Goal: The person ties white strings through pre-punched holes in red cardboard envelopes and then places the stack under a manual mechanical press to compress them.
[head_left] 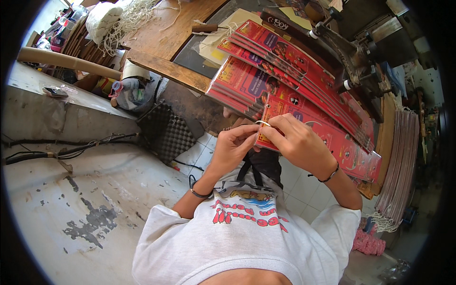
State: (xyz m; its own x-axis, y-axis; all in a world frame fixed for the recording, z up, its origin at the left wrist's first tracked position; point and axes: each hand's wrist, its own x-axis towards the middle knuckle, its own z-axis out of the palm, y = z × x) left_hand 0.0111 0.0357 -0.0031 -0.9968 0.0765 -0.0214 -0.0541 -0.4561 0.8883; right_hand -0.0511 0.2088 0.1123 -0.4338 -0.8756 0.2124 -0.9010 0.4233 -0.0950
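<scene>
1. While both bare hands meet at the left end of a glossy red printed sheet (262, 137), the left hand (233, 144) has thumb and fingers clamped on its edge.

2. Right hand (298, 145): thumb and forefinger appear pressed together on a thin white cord (262, 122), which arches above that same end. Whether the cord passes through a hole: cannot tell, fingertips cover it.

3. Location of the held sheet: in front of the person's chest, at the near edge of the piled work. Its right part is behind the right hand; cannot tell whether it joins the red strip beneath.

4. Beyond the hands, overlapping stacks of flat red oblong sheets (241, 81) lie fanned toward the right. No cord made out on them; judged as work remaining, count uncertain.

5. Far left, a loose tangle of white cords (114, 42) lies on a brown wooden tabletop (164, 34); judged as unused supply.

6. At right, a thick bundle of long thin sheets (398, 159) stands edge-on, with white cord ends (387, 222) hanging at its near end. Judged probably finished pieces.

7. Progress estimate: one piece mid-cording, no completed knot visible, a sizeable share left.
</scene>
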